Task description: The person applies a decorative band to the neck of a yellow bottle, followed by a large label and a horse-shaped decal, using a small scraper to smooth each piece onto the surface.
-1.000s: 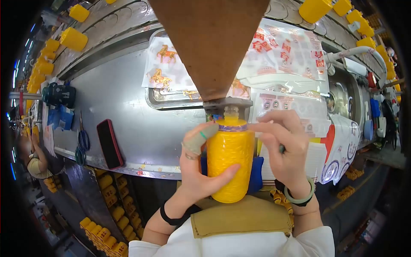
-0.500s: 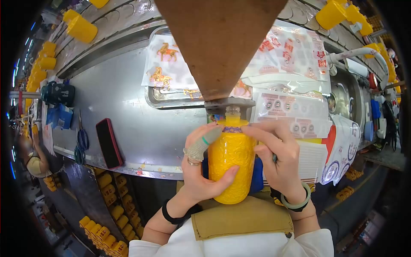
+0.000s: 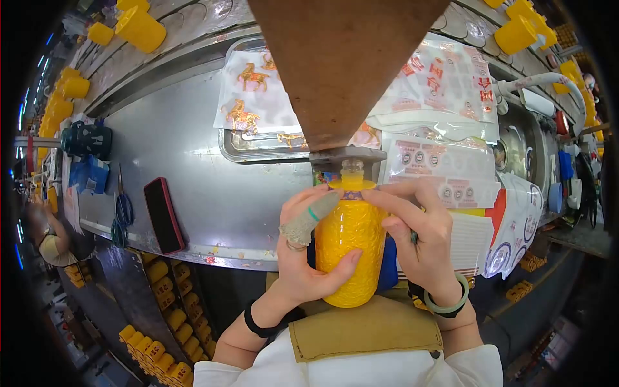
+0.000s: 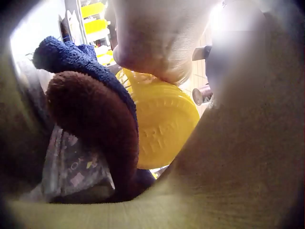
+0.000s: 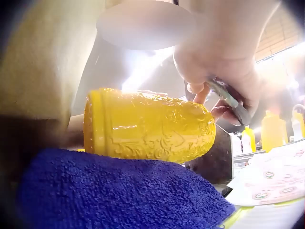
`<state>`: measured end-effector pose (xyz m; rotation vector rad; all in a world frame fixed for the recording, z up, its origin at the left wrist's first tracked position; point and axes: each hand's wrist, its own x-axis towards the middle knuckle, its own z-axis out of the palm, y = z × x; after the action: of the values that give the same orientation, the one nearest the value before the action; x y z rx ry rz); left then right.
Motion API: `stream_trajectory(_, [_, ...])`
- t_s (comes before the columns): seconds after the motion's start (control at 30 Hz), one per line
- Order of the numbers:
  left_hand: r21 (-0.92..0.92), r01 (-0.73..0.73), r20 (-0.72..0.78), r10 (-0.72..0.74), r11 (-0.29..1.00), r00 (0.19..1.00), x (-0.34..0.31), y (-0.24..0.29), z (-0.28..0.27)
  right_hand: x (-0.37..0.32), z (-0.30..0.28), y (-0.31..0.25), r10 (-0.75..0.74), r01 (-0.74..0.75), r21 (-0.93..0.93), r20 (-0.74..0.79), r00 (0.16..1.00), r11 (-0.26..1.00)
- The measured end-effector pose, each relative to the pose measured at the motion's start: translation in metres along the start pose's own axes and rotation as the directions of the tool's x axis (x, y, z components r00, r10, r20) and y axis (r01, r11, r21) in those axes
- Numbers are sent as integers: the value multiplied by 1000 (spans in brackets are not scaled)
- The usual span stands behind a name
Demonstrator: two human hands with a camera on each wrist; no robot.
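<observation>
A yellow embossed bottle [image 3: 351,258] lies with its clear-topped neck [image 3: 352,169] pointing away and its base towards the tan apron flap [image 3: 367,329]. A narrow purple patterned band [image 3: 351,194] runs round its shoulder. My left hand [image 3: 300,261] grips the bottle from the left, thumb along its side; a greyish finger cover with a green stripe [image 3: 316,211] lies at the band. From the other side, my right hand [image 3: 422,232] touches the band with its index fingertip. Its other fingers curl round a slim dark green tool [image 5: 228,100]. The bottle's lettered base [image 4: 162,133] faces the left wrist camera.
A blue towel [image 5: 119,191] lies beneath the bottle. A brown post [image 3: 342,71] rises straight ahead. Left on the metal bench are a phone [image 3: 164,216] and scissors [image 3: 124,209]; gold horse decals [image 3: 242,116] and printed sheets [image 3: 429,161] lie beyond. Yellow bottles [image 3: 140,29] stand on a conveyor.
My right index fingertip has come in from the right onto the band. Left finger and bottle have shifted slightly right. The conveyor bottles have travelled to the right.
</observation>
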<state>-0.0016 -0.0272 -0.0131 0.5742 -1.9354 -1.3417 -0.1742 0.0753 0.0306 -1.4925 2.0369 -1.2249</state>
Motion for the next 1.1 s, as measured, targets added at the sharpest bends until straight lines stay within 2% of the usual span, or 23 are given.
stream_trajectory(0.4, [27,-7,20,7,1000,1000,1,1,-1,1,-2,0,3,-3,-2,18,1000,1000])
stream_trajectory(0.47, [36,-17,33,16,999,999,0,0,-1,-1,-2,4,32,-30,44,-43,999,999])
stream_trajectory(0.57, [-38,37,21,-36,999,999,-4,-3,3,-3,-3,1,104,-101,53,-57,993,994])
stream_trajectory(0.63, [-148,40,-74,-51,988,996,-3,-4,8,-5,-3,3,166,-163,105,-17,986,981])
stream_trajectory(0.67, [-151,39,-71,-50,988,996,-3,-5,9,-7,-2,4,223,-224,158,28,975,962])
stream_trajectory(0.73, [-278,124,-39,-140,953,989,-6,-8,11,-9,-1,7,219,-220,165,24,975,961])
stream_trajectory(0.9, [-185,92,-30,-99,978,995,-8,-11,7,-12,-1,8,237,-238,144,23,971,960])
stream_trajectory(1.07, [-147,76,-59,-85,986,995,-10,-11,6,-7,2,6,125,-121,104,-40,991,987])
stream_trajectory(1.1, [-112,39,-11,-40,993,999,-11,-13,4,-6,3,6,125,-120,105,-39,991,987])
